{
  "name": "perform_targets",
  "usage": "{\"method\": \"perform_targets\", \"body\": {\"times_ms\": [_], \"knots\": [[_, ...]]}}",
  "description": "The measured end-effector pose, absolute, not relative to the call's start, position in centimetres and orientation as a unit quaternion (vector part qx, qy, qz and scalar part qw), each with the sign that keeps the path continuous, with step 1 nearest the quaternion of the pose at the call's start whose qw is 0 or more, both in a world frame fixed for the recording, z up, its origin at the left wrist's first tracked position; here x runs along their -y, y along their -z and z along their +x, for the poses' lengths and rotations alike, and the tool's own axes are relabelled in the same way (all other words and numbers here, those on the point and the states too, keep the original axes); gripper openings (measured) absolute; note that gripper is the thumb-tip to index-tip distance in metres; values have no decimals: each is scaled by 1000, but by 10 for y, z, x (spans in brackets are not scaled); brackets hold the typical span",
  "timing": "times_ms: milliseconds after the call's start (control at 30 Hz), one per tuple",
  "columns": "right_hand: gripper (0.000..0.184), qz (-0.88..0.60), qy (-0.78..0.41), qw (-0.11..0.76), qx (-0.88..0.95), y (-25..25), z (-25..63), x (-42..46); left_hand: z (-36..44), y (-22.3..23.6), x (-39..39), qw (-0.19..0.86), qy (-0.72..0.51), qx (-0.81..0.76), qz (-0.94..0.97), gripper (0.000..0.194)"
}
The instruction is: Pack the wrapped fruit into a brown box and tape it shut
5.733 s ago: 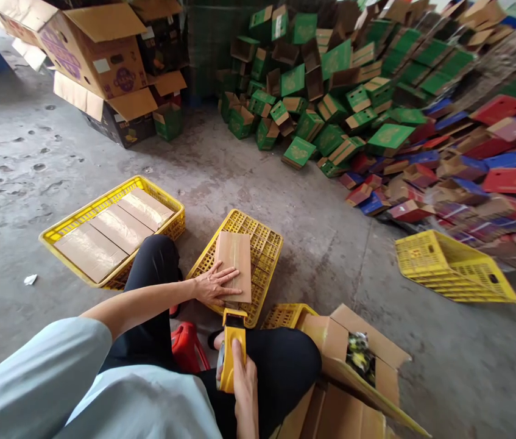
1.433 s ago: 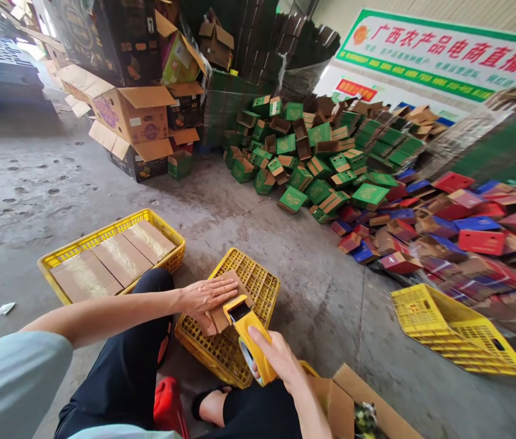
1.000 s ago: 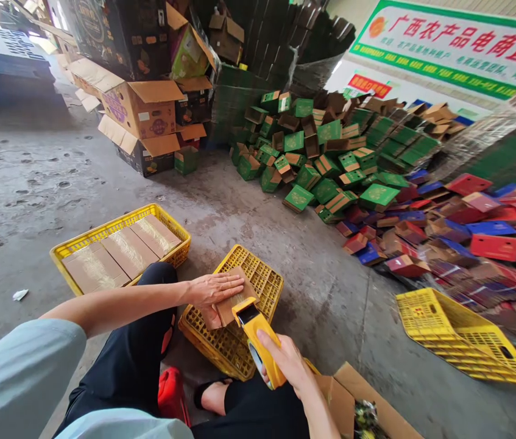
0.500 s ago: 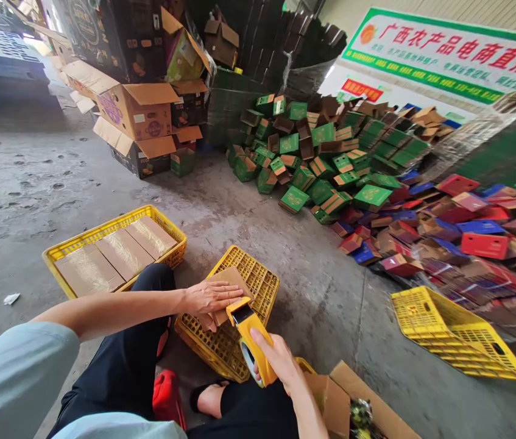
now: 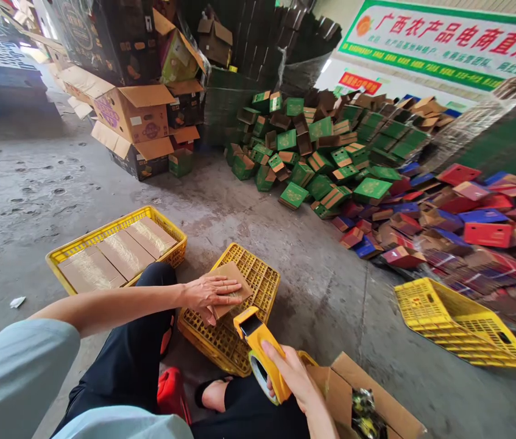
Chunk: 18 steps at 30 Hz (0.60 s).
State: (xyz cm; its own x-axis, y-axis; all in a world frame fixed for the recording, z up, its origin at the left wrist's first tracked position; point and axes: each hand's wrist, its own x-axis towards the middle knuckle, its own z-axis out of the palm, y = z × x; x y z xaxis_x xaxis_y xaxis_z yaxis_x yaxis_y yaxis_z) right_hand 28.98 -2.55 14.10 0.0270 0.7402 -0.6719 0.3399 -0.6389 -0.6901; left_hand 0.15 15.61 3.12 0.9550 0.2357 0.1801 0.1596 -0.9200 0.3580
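Note:
A small brown cardboard box (image 5: pixel 240 282) rests on an upturned yellow plastic crate (image 5: pixel 258 271) in front of me. My left hand (image 5: pixel 212 292) lies flat across the top of that box, its fingers stretched out. In my right hand (image 5: pixel 292 369) is a yellow tape dispenser (image 5: pixel 264 347), gripped by its handle, with a roll of tape in it. The dispenser's front end is near the box's lower right side, apart from it. To the left, another yellow crate (image 5: pixel 180 241) holds 3 taped cardboard boxes (image 5: pixel 127 253) in a row.
An open carton (image 5: pixel 337 396) with dark wrapped items stands by my right knee. A red object (image 5: pixel 170 390) lies between my legs. A tilted yellow crate (image 5: pixel 463 323) is at the right. Heaps of green boxes (image 5: pixel 294 195) and red and blue boxes (image 5: pixel 486 235) cover the floor beyond.
The tape dispenser in my right hand has moved right and slightly down, away from the box. My left hand stays on the box, which now shows more of its top.

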Motion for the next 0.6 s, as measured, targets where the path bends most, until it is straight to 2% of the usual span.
{"method": "perform_targets", "body": {"times_ms": [333, 600], "knots": [[64, -687, -591, 186, 380, -133, 287, 27, 21, -35, -132, 169, -125, -64, 976, 93], [63, -672, -605, 190, 381, -121, 302, 41, 16, -36, -132, 180, -123, -95, 971, 89]]}}
